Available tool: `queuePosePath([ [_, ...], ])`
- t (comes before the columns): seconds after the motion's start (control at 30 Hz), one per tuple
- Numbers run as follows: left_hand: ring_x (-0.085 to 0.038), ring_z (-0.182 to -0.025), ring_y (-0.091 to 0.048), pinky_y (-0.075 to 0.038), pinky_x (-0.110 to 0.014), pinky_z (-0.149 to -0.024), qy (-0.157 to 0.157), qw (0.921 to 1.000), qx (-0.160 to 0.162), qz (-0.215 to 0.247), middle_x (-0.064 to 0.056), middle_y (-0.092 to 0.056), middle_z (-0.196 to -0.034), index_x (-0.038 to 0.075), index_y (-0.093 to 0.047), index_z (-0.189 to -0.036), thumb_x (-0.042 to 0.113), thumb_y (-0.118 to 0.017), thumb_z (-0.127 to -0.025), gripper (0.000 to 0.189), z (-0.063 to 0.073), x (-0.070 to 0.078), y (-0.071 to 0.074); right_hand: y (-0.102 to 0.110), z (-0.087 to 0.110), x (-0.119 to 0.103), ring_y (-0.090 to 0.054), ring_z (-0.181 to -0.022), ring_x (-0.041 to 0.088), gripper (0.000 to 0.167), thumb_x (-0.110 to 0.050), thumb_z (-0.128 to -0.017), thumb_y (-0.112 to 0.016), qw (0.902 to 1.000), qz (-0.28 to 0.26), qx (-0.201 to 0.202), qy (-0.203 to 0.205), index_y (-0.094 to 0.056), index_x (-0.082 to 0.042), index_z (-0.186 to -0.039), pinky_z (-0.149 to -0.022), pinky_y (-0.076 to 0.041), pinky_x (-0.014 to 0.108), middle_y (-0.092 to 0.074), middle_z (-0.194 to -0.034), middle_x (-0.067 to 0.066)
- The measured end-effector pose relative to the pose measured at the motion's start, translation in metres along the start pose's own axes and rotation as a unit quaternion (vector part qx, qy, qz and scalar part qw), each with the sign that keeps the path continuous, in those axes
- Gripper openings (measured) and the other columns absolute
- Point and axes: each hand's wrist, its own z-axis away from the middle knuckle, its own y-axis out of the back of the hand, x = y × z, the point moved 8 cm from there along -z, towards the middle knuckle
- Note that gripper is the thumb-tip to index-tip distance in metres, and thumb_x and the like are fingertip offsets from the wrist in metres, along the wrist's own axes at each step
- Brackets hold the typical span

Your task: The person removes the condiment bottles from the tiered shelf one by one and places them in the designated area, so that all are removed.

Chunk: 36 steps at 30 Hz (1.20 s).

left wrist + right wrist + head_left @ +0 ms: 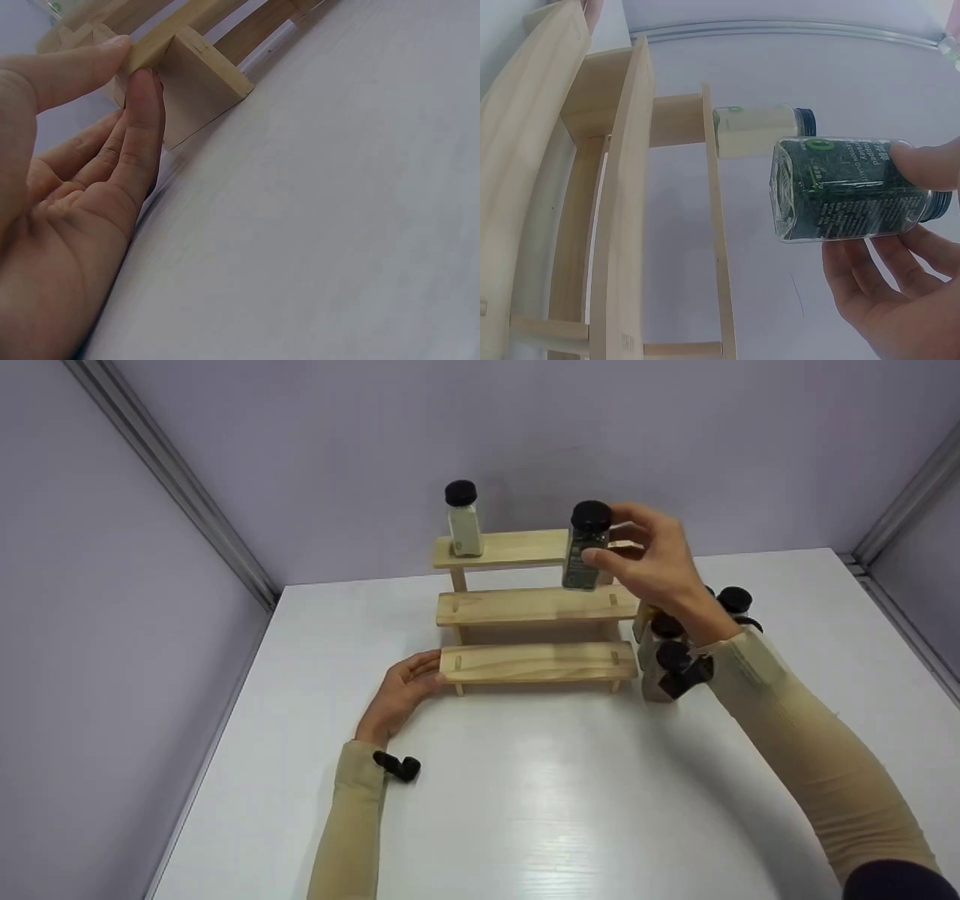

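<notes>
My right hand (656, 559) holds a square glass spice jar (585, 551) with a black lid and dark green flakes inside, thumb on one side and fingers on the other. The jar is upright in front of the top tier's right part, and its printed label faces the camera in the right wrist view. At the left end of the lowest tier, my left hand (405, 690) pinches the board of a three-tier wooden rack (536, 664) between thumb and fingers. Another spice jar (466, 529), pale inside and black-lidded, stands on the top tier's left end.
Several black-lidded jars (664, 667) stand together on the white table (525, 795) to the right of the rack, partly hidden behind my right wrist. A pale wall (360, 457) rises close behind the rack. Metal frame posts (180, 480) run along the corners.
</notes>
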Motion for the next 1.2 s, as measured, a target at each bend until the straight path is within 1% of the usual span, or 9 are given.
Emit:
queuePosePath([
  [0.13, -0.023, -0.13, -0.064, -0.057, -0.03, -0.105, -0.005, 1.0, 0.001, -0.001, -0.024, -0.054, -0.155, -0.001, -0.048, -0.157, 0.008, -0.069, -0.105, 0.057, 0.0, 0.001, 0.001, 0.008, 0.008, -0.002, -0.07, -0.113, 0.021, 0.043, -0.001, -0.091, -0.081, 1.0, 0.001, 0.001, 0.004, -0.07, -0.005, -0.133, -0.099, -0.06, 0.029, -0.069, -0.122, 0.007],
  [0.37, -0.024, -0.134, -0.062, -0.055, -0.03, -0.107, -0.001, 1.0, 0.009, -0.001, -0.022, -0.054, -0.156, 0.0, -0.048, -0.157, 0.01, -0.07, -0.105, 0.058, 0.003, 0.002, 0.004, 0.02, 0.022, -0.009, -0.071, -0.111, 0.019, 0.042, -0.001, -0.091, -0.08, 0.9995, 0.01, -0.002, 0.031, -0.071, -0.004, -0.132, -0.095, -0.061, 0.024, -0.072, -0.12, 0.004],
  [0.53, -0.026, -0.135, -0.061, -0.055, -0.031, -0.109, 0.001, 0.9999, 0.015, 0.0, -0.022, -0.054, -0.156, 0.0, -0.048, -0.158, 0.009, -0.069, -0.104, 0.058, 0.005, 0.002, 0.004, 0.029, 0.034, -0.011, -0.072, -0.109, 0.019, 0.043, 0.003, -0.09, -0.08, 0.9996, 0.002, 0.002, 0.029, -0.07, -0.001, -0.132, -0.092, -0.062, 0.024, -0.073, -0.119, 0.004],
  [0.73, -0.023, -0.13, -0.064, -0.056, -0.031, -0.107, -0.002, 0.9999, 0.013, 0.008, -0.024, -0.054, -0.155, -0.001, -0.047, -0.157, 0.007, -0.069, -0.104, 0.058, 0.005, 0.003, 0.004, 0.043, 0.045, -0.007, -0.071, -0.108, 0.019, 0.045, 0.006, -0.09, -0.08, 0.9996, 0.003, 0.006, 0.028, -0.07, 0.0, -0.134, -0.089, -0.062, 0.022, -0.073, -0.119, 0.003],
  [0.87, -0.023, -0.129, -0.065, -0.056, -0.031, -0.106, -0.003, 0.9999, 0.008, 0.007, -0.024, -0.055, -0.155, -0.001, -0.048, -0.157, 0.007, -0.068, -0.105, 0.057, 0.004, 0.002, 0.002, 0.055, 0.054, -0.003, -0.072, -0.106, 0.02, 0.045, 0.01, -0.089, -0.079, 0.9994, -0.017, 0.011, 0.029, -0.07, 0.002, -0.133, -0.083, -0.062, 0.021, -0.074, -0.119, 0.006],
  [1.0, -0.024, -0.131, -0.065, -0.056, -0.032, -0.108, -0.005, 1.0, 0.005, 0.002, -0.024, -0.056, -0.154, -0.001, -0.049, -0.157, 0.007, -0.068, -0.105, 0.056, 0.001, 0.001, 0.0, 0.07, 0.065, 0.004, -0.072, -0.106, 0.02, 0.046, 0.015, -0.088, -0.077, 0.9987, -0.031, 0.023, 0.033, -0.069, 0.006, -0.132, -0.083, -0.062, 0.021, -0.074, -0.119, 0.009],
  [1.03, -0.024, -0.131, -0.064, -0.056, -0.032, -0.109, -0.005, 1.0, 0.005, 0.001, -0.023, -0.056, -0.154, -0.001, -0.049, -0.157, 0.007, -0.069, -0.105, 0.056, 0.001, 0.001, -0.001, 0.074, 0.069, 0.006, -0.072, -0.107, 0.019, 0.046, 0.016, -0.088, -0.077, 0.9987, -0.025, 0.026, 0.035, -0.069, 0.006, -0.132, -0.086, -0.062, 0.02, -0.074, -0.12, 0.009],
  [1.1, -0.024, -0.132, -0.064, -0.055, -0.032, -0.109, -0.004, 1.0, 0.006, -0.001, -0.024, -0.055, -0.154, -0.002, -0.049, -0.156, 0.006, -0.068, -0.105, 0.056, 0.0, 0.0, -0.001, 0.079, 0.074, 0.01, -0.072, -0.107, 0.018, 0.047, 0.015, -0.088, -0.076, 0.999, -0.009, 0.027, 0.035, -0.069, 0.006, -0.134, -0.087, -0.061, 0.019, -0.074, -0.12, 0.008],
  [1.2, -0.025, -0.133, -0.063, -0.055, -0.031, -0.109, -0.002, 1.0, 0.007, -0.003, -0.024, -0.055, -0.155, -0.002, -0.049, -0.156, 0.006, -0.068, -0.105, 0.056, 0.001, 0.001, -0.002, 0.086, 0.081, 0.016, -0.072, -0.106, 0.015, 0.047, 0.014, -0.089, -0.076, 0.9988, 0.02, 0.026, 0.035, -0.068, 0.005, -0.135, -0.086, -0.06, 0.017, -0.074, -0.12, 0.004],
])
